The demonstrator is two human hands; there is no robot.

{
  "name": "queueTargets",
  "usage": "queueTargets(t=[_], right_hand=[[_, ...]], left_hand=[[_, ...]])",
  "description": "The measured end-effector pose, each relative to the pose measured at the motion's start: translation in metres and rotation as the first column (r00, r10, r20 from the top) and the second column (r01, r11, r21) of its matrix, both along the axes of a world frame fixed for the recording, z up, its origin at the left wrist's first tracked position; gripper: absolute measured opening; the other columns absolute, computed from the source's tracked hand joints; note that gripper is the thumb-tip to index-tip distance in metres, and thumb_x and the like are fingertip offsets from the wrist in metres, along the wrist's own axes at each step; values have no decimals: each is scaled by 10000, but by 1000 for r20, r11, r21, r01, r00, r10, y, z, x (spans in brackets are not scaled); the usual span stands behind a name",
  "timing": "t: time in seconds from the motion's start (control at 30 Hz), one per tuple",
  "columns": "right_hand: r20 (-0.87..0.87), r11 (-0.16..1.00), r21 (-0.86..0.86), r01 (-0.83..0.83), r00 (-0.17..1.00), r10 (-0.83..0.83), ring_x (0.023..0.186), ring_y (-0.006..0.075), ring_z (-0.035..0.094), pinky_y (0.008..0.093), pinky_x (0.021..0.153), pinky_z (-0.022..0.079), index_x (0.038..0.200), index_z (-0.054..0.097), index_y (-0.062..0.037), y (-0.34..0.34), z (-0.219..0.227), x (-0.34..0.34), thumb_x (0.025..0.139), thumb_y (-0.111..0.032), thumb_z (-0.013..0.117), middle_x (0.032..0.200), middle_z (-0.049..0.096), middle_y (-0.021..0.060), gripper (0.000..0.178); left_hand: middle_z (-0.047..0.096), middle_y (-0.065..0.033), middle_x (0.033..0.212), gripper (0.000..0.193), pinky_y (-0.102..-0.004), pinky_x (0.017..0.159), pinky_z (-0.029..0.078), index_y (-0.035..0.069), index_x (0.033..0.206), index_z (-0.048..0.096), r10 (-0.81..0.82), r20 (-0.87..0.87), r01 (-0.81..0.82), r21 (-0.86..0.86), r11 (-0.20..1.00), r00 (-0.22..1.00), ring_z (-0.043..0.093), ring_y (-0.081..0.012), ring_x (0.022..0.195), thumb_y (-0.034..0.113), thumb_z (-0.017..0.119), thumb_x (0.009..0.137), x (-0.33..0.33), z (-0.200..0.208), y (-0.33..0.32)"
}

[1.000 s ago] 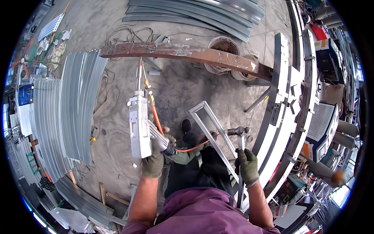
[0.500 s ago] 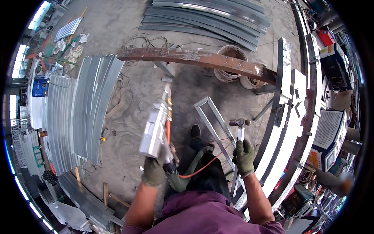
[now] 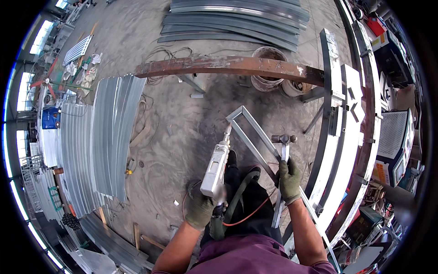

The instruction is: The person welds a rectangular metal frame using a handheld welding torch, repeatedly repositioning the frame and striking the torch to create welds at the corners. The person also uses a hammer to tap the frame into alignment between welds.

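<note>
My left hand (image 3: 200, 212), in a green work glove, is closed round the rear grip of a boxy silver-white welding gun (image 3: 214, 171) with a hose at its back. The gun's narrow nozzle points up to the mitred corner of a slim metal tube frame (image 3: 250, 145); whether it touches cannot be made out. My gloved right hand (image 3: 289, 183) wraps the handle of a ball-peen hammer (image 3: 284, 140), head upward. This hand is right beside the frame's tubes and may also grip one. An orange hose (image 3: 246, 222) curves across my legs.
A rusty beam (image 3: 228, 65) crosses ahead, with two dirty buckets (image 3: 268, 83) beyond it. Long steel rails (image 3: 329, 109) run along my right. Corrugated sheets (image 3: 114, 132) lie at left, and grey metal strips (image 3: 232, 23) at the far side. Cables trail over the floor.
The welding gun in my left hand has swung right and toward me, its nozzle now at the frame's corner. My right hand still holds the hammer; the frame has shifted slightly.
</note>
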State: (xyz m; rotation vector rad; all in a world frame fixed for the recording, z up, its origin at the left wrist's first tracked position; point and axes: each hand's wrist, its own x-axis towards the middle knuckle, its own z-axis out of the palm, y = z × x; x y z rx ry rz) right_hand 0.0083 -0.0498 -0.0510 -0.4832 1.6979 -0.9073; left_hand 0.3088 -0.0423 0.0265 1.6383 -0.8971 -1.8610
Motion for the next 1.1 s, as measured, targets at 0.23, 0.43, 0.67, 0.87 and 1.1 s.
queueTargets(t=[0.23,0.43,0.67,0.87,1.1], right_hand=[[-40,1000,10,9,999,-8,523,72,531,254,454,428,1323,628,-49,1,1,0,1133,-310,597,697,567,-9,325],[-74,1000,-25,5,997,-7,510,68,522,257,446,419,1321,633,-53,-1,0,4,1134,-293,590,688,563,-9,308],[-77,1000,-17,-5,997,3,501,65,515,256,438,409,1270,639,-35,-3,5,5,1137,-272,577,685,562,-12,279],[-90,1000,-20,1,996,-2,499,67,511,259,438,403,1257,638,-34,-4,8,6,1137,-267,576,673,565,-9,269],[-80,1000,-17,-2,997,1,500,69,517,258,444,408,1252,639,-31,-5,7,5,1138,-265,574,671,567,-7,269]], left_hand=[[688,-31,805,394,-320,651,556,22,1141,690,126,-96,-123,35,992,987,692,-145,688,408,717,1065,-11,3,-11],[666,-22,820,361,-312,635,530,34,1194,660,132,-133,-121,88,989,982,668,-135,684,350,753,1050,-10,8,-18],[654,-21,872,436,-303,623,551,50,1329,612,79,-123,-69,86,994,989,669,-134,693,360,744,1053,-10,6,-22],[671,-30,915,393,-316,648,556,42,1253,629,104,-147,-92,85,992,984,678,-139,701,360,745,1053,-10,0,-19],[675,-31,941,420,-311,646,565,41,1360,606,81,-141,-70,76,995,987,680,-145,697,330,713,1075,-10,0,-22]])
